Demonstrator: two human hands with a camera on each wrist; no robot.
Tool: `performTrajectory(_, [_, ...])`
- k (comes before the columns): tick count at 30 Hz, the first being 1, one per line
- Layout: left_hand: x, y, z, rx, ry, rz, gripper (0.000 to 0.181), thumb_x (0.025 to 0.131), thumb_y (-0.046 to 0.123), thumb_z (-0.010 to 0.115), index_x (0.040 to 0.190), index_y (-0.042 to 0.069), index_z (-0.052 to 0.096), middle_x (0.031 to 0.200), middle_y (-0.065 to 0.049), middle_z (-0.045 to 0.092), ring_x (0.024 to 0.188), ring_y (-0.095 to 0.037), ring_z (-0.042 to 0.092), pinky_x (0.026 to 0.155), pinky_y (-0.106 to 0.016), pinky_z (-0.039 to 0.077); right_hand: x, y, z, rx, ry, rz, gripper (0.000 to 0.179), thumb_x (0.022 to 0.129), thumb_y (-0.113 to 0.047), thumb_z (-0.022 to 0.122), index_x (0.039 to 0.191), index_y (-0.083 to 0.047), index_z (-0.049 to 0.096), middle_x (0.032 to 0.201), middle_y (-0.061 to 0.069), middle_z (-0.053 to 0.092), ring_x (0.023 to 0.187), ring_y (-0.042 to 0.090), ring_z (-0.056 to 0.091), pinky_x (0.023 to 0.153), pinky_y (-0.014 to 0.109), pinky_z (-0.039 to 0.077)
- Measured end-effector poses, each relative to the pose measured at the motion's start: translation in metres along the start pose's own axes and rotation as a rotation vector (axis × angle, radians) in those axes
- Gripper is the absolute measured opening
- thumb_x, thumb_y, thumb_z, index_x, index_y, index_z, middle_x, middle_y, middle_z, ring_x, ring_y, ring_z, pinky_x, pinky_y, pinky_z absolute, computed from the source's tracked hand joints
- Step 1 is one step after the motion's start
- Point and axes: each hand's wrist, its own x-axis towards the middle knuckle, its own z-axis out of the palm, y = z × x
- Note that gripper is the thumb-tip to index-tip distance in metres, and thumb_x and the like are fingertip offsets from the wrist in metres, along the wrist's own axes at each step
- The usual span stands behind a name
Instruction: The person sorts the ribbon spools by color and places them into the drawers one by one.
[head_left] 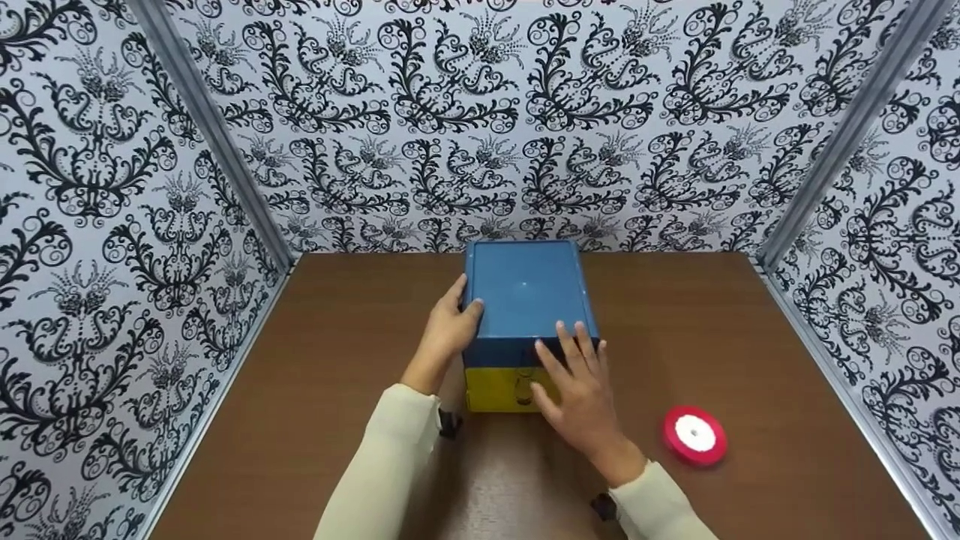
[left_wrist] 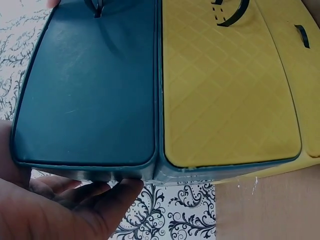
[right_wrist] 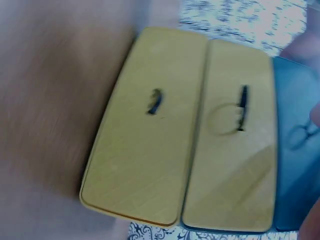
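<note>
A small chest of drawers [head_left: 529, 289] with a blue top stands on the brown table. Its front carries a blue drawer [left_wrist: 90, 95] uppermost and yellow drawers [right_wrist: 232, 165] below, each with a dark loop pull. My left hand [head_left: 450, 330] grips the chest's left side, thumb at the top edge; in the left wrist view its fingers lie along that side. At the front right, my right hand [head_left: 585, 397] has its fingers spread, tips at the top front edge of the blue drawer. All the drawers look pushed in.
A red ribbon spool [head_left: 686, 431] with a white centre lies on the table [head_left: 360, 337] to the right of the chest. White walls [head_left: 487, 112] with black scrollwork and grey metal corner strips [head_left: 217, 135] enclose the table at the back and sides.
</note>
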Motion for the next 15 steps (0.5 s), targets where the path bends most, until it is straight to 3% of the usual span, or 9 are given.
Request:
performTrajectory(3, [-0.001,0.0,0.001,-0.012,-0.004,-0.007,0.057,0.093,0.02,0.051,0.145,0.014,0.03,0.14,-0.015,0.039,0.126,-0.025,0.038,0.101,-0.04,0.032,-0.005,-0.003,-0.011,0.197,0.055,0.001,0.041,0.085,-0.024,0.062,0.123,-0.007,0.06,0.138,0.016,0.043,0.128,0.041,0.032,0.107,0.05,0.018])
performTrajectory(7, [-0.003,0.0,0.001,-0.026,-0.01,-0.006,0.057,0.093,0.02,0.051,0.145,0.014,0.029,0.14,-0.015,0.04,0.125,-0.025,0.039,0.101,-0.039,0.033,-0.011,-0.009,-0.025,0.4,0.091,0.038,0.031,0.076,-0.003,0.066,0.107,-0.004,0.067,0.117,0.014,0.061,0.111,0.034,0.053,0.102,0.037,0.033])
performTrajectory(11, [-0.002,-0.001,0.001,-0.029,0.004,0.001,0.057,0.092,0.02,0.052,0.145,0.013,0.031,0.139,-0.015,0.041,0.125,-0.025,0.039,0.101,-0.039,0.032,-0.011,-0.019,-0.037,0.502,0.002,0.184,0.03,0.075,0.006,0.066,0.102,-0.007,0.068,0.102,0.011,0.066,0.095,0.025,0.062,0.088,0.022,0.043])
performTrajectory(15, [-0.001,0.0,0.001,-0.036,0.006,-0.007,0.057,0.092,0.02,0.052,0.145,0.014,0.031,0.139,-0.014,0.042,0.125,-0.024,0.039,0.101,-0.039,0.032,-0.01,-0.027,-0.046,0.541,-0.115,0.393,0.022,0.082,0.003,0.063,0.1,-0.008,0.069,0.099,0.008,0.067,0.09,0.022,0.062,0.078,0.027,0.048])
